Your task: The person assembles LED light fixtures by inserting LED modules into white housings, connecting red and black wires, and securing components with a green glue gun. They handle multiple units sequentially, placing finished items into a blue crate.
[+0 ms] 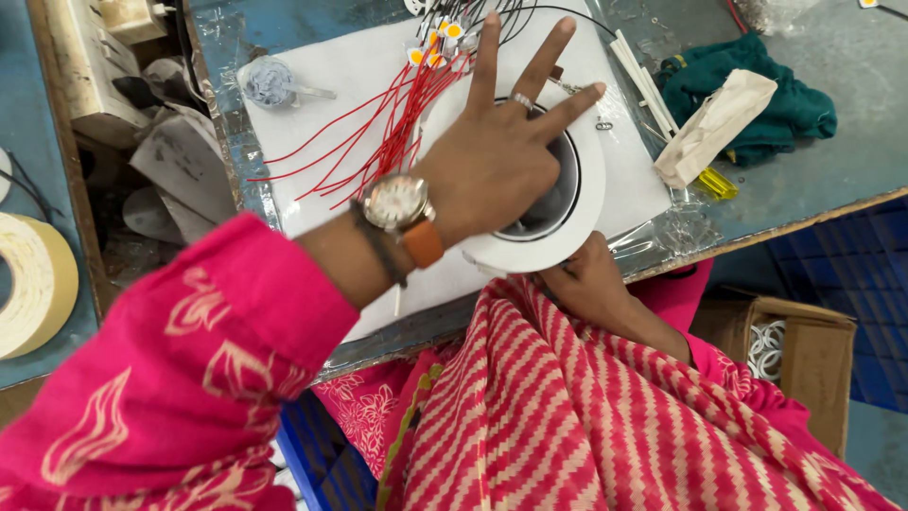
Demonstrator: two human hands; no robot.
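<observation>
A white round lamp housing (586, 203) with a dark centre rests at the near edge of a white sheet (331, 123) on the bench. My left hand (501, 151), with a ring and a wristwatch on an orange strap, lies flat on top of the housing, fingers spread and pointing away. My right hand (591, 279) grips the housing's near rim from below, at the bench edge. A bundle of red wires (378, 132) with small yellow parts at their far ends lies on the sheet just left of the housing.
A small clear pot (270, 80) sits at the sheet's far left. A teal cloth (794, 99), a beige wrapped bundle (709, 128) and white sticks (643, 80) lie to the right. A tape roll (33, 279) sits at far left. A cardboard box (813, 350) stands below right.
</observation>
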